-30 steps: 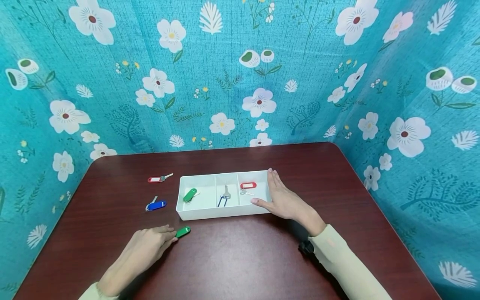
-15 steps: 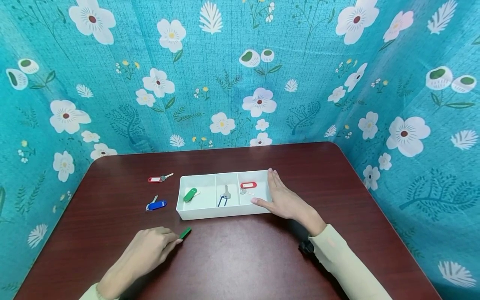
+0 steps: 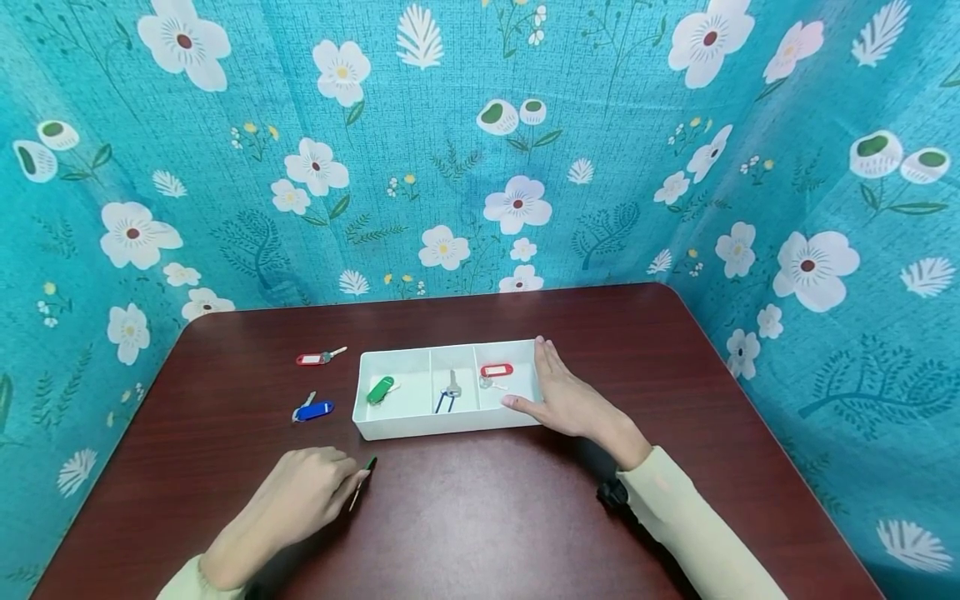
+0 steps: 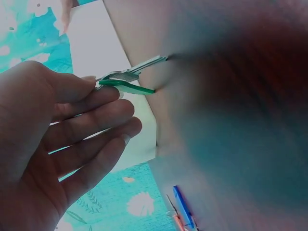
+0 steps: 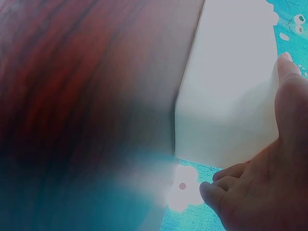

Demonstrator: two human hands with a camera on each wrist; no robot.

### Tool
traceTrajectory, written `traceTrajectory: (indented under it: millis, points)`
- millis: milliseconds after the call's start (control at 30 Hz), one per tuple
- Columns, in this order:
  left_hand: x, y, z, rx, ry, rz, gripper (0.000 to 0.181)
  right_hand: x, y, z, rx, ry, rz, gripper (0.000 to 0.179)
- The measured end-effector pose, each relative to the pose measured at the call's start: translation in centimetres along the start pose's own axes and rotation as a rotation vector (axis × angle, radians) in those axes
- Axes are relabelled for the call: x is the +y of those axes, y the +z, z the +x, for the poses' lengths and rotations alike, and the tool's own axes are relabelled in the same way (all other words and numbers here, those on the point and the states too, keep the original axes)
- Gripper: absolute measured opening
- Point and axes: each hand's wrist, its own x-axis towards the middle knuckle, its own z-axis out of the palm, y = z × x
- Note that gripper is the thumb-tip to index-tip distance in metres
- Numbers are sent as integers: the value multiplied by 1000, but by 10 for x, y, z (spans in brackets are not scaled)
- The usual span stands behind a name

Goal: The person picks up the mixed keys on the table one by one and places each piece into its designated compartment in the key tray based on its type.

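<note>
My left hand pinches a key with a green tag between thumb and forefinger, close over the table in front of the tray. In the left wrist view the key blade and the tag point away from the fingertips, and the other fingers are loosely bent. My right hand rests at the right end of the white three-part tray. Its fingers lie straight along the end wall, with the thumb over the front rim. Inside the tray are a green-tagged key, a blue-tagged key and a red-tagged key, one per compartment.
Left of the tray, a red-tagged key and a blue-tagged key lie on the dark brown table. A blue flowered curtain stands behind the table and along its sides.
The green tag, lying flat by the left fingers a second ago, has turned onto its edge, and the key now hangs below the fingertips. The left hand has shifted slightly right. The right hand stays put.
</note>
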Motion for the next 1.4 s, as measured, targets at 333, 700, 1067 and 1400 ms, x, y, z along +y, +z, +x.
traceTrajectory:
  millis: [333, 700, 1067, 1400]
  points:
    - [2, -5, 12, 32, 28, 21, 29, 0, -2, -1, 1, 6, 10, 124]
    - [1, -10, 17, -58, -73, -13, 42, 0, 0, -2, 2, 11, 5, 124]
    - [-2, -16, 20, -124, -189, -72, 39, -1, 0, -1, -4, 12, 15, 124]
    - [-5, -25, 32, -55, -178, -114, 18, 0, 2, 0, 14, -2, 24, 124]
